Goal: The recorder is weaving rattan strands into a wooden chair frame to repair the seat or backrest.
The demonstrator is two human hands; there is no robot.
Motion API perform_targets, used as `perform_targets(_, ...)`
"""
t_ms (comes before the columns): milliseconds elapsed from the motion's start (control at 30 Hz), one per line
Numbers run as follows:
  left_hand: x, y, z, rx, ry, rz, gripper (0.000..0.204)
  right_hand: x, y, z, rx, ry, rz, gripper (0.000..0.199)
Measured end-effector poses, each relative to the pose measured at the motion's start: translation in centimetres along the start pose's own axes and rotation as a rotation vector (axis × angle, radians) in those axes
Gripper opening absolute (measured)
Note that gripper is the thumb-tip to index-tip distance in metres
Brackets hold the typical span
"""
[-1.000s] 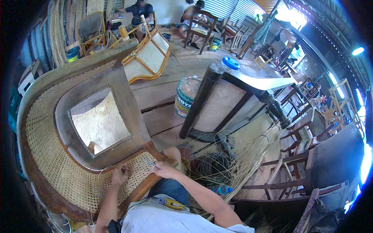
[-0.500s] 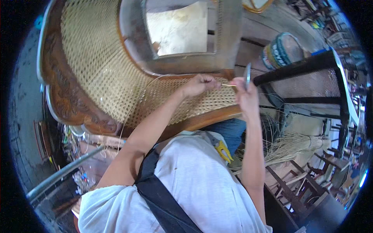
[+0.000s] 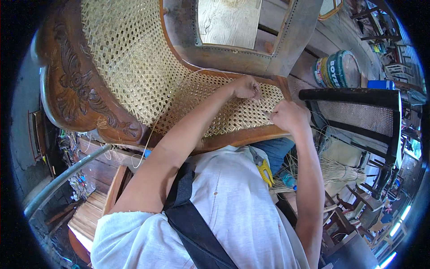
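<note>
Woven cane webbing [image 3: 210, 105] fills the carved wooden furniture frame [image 3: 78, 87] in front of me. Over its right-hand section, my left hand [image 3: 246, 87] is closed in a pinch on a thin pale cane strand [image 3: 260, 103], which slants down toward the webbing. Just right of it, my right hand [image 3: 290, 115] is closed around a small bladed tool [image 3: 267, 114]. Only a short tip of that tool pokes out at the fingertips, near the weave; the fist hides the rest. Another long cane strand [image 3: 154, 127] loops across the webbing and over the front rail.
A bare frame panel [image 3: 219, 56] with small holes stands beyond the webbing. At right are a paint bucket [image 3: 337, 71] and a black chair [image 3: 354, 96]. Yellow-handled pliers [image 3: 265, 172] hang at my waist. Bundled cane [image 3: 340, 172] and a bottle [image 3: 288, 180] lie to the right.
My right hand has turned over and lowered, so the blade that pointed up is now mostly hidden. My left hand stays pinched on the strand, which now slants downward. The view has shifted.
</note>
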State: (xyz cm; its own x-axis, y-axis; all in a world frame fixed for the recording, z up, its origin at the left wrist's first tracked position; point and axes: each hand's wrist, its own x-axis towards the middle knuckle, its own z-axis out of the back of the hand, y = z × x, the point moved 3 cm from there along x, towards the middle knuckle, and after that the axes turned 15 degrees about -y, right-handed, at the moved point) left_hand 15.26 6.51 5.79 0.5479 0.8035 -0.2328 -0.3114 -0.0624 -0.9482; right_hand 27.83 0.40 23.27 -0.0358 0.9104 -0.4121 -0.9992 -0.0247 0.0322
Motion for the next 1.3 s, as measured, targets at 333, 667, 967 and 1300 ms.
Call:
perform_targets(333, 0.9, -2.8, 0.6, 0.034, 0.09, 0.15, 0.014, -0.5, -0.6, -3.3, 0.125, -0.062, -0.046, 0.026)
perform_targets(667, 1.2, -2.3, -1.5, 0.011, 0.327, -0.177, 0.017, 0.3, -3.6, -3.8, 0.247, -0.037, -0.005, 0.032)
perform_targets(967, -1.9, -3.7, -0.8, 0.25, -0.003, -0.067, 0.02, 0.3, -1.4, -5.4, 0.256, -0.26, -0.219, 0.032)
perform_targets(1300, -2.6, -6.0, -0.5, 0.189, 0.089, -0.11, 0.021, -5.5, -10.6, -3.7, 1.067, -0.179, -0.319, 0.011)
